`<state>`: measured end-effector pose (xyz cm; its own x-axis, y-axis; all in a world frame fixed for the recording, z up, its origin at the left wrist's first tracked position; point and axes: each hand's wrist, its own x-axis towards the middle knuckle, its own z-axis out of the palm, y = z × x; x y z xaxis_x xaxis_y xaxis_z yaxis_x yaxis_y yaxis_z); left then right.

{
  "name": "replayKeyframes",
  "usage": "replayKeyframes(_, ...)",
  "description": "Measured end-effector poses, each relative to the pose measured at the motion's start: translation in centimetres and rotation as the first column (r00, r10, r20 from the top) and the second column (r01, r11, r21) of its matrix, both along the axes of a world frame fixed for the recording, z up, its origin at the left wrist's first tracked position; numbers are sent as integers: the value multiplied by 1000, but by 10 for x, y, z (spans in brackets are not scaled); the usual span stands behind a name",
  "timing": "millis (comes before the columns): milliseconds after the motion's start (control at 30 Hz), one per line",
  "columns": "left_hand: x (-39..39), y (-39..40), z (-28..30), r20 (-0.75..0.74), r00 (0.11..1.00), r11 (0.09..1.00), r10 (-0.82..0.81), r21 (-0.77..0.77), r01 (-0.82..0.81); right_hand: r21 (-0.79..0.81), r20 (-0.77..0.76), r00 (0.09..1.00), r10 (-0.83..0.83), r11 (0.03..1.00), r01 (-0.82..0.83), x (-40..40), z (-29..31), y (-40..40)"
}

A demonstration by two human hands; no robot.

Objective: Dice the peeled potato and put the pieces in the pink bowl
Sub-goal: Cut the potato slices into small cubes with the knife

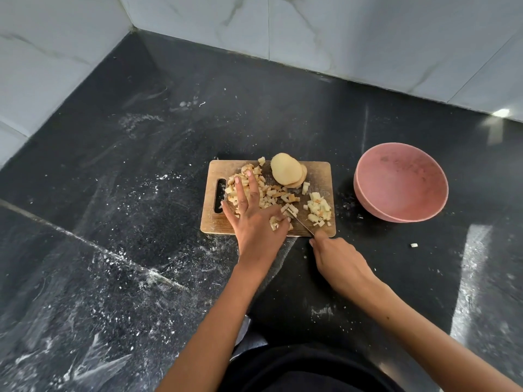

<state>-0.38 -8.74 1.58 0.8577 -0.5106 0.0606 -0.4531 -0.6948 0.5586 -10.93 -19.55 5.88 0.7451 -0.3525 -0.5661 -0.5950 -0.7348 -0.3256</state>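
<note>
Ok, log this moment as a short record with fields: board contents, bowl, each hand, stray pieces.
surface: black stone counter, dusted white
board: rectangular wooden cutting board with a handle slot at its left end
uncut: stack of pale round potato slices at the board's far edge
diced: small potato cubes in heaps across the board
bowl: round pink bowl, right of the board, no pieces visible inside
left hand: fingers spread, pinching pieces against the board
right hand: grips a knife, blade on the board
stray: one cube on the counter
</note>
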Motion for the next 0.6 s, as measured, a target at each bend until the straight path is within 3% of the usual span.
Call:
replayKeyframes(133,-1,-1,-1,19,1000,1000,9,14,-10,-14,28,1000,6,1000,-5,6,-3,1)
replayKeyframes(400,-2,-4,-6,77,997,998,31,-56,-26,-34,-63,997,-38,999,36,-28,3,2)
replayKeyframes(600,2,1,-7,83,996,996,-18,-90,26,-44,1,999,-53,998,53,-16,8,-2)
